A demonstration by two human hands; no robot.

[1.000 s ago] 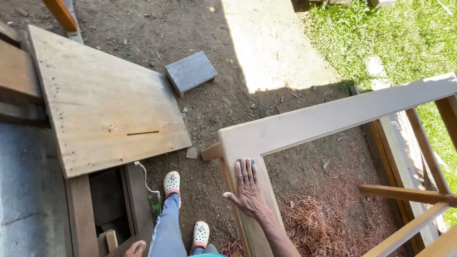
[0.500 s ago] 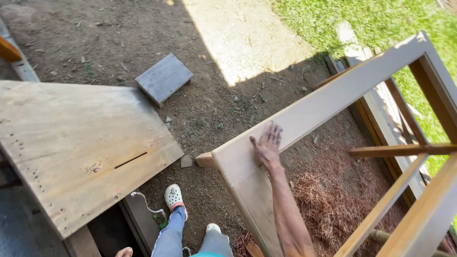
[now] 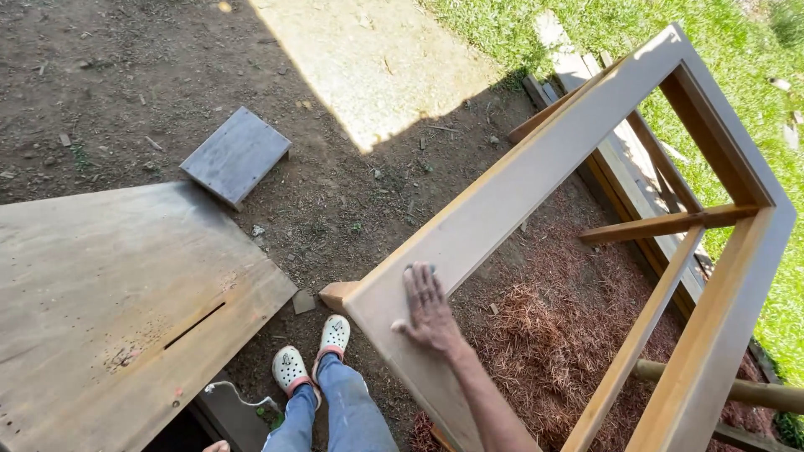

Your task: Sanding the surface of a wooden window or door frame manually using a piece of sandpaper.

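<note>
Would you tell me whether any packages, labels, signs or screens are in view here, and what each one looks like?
None in view: only bare wood and ground.
The right hand rests flat on the unmarked wooden frame.
The plywood sheet and small grey board carry no label.

We count one wooden frame — a big open rectangle with two slim cross braces inside it. One hand lies flat on its near corner. There is one large plywood sheet with a single slot cut in it, and one small grey board on the dirt. Two white clogs show below — one pair.
</note>
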